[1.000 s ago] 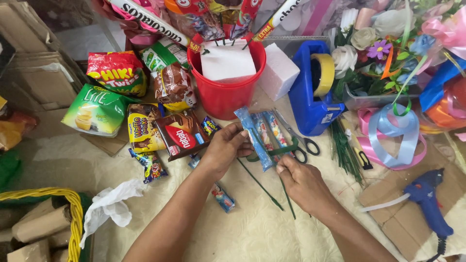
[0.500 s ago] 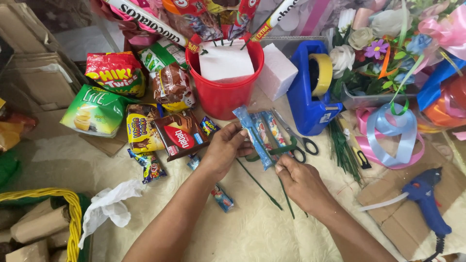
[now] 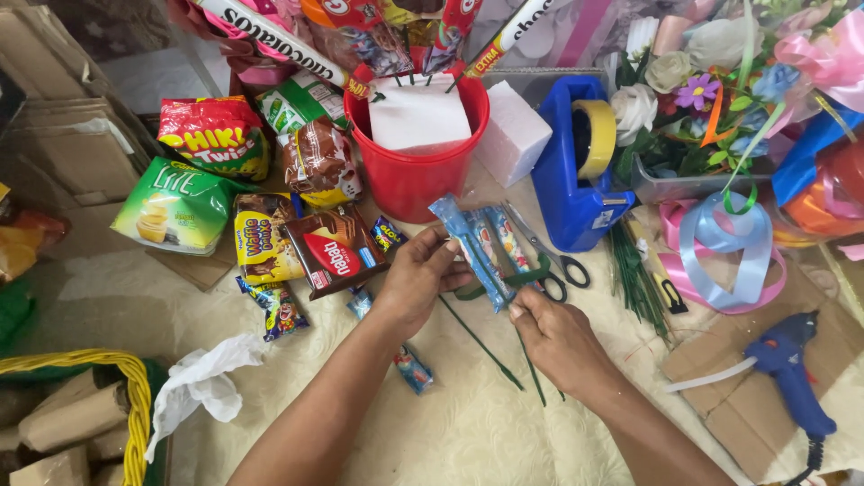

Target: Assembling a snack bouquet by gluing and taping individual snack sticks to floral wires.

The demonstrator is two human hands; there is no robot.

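Fixing blue candy packets to green stems

Left hand and right hand have fingers clamped on the blue candy packets and green stems, at 6 o'clock from the red bucket; binding likely needs the tape dispenser.

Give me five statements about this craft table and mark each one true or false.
1. Both hands, left hand and right hand, hold blue candy packets. True.
2. The red bucket holds a white foam block. True.
3. The glue gun is in the right hand. False: it lies on cardboard, apart.
4. The tape dispenser is green. False: it is blue.
5. Scissors lie beside the dispenser. True.
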